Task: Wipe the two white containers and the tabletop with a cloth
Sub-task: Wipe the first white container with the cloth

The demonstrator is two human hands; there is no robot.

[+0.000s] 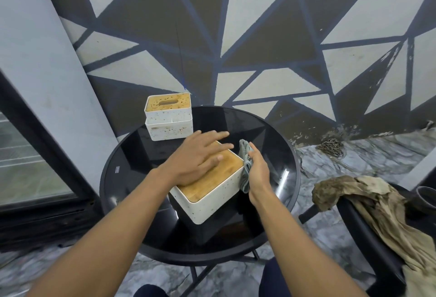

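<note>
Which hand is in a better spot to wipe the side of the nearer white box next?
The right hand, probably. It holds the grey-green cloth against the right wall of the near white box, while the left hand lies flat on its wooden lid, steadying it.

Both hands on the box, one flat, one wiping

Left hand point(195, 160) is laid palm-down on top of the near white container point(207, 198), fingers straight and fanned out, the tips reaching past its far edge, thumb tucked along the near side of the palm. Right hand point(258, 170) sits hard against the container's right side, back of the hand facing up, fingers curled round a bunched grey-green cloth point(245, 162) sandwiched between palm and container wall. Both forearms are bare. The left one comes in from the container's lower left at a long diagonal, the right one from below and a bit to the right, wrist nearly straight. Left wrist is roughly level with the container's near-left edge.
</note>
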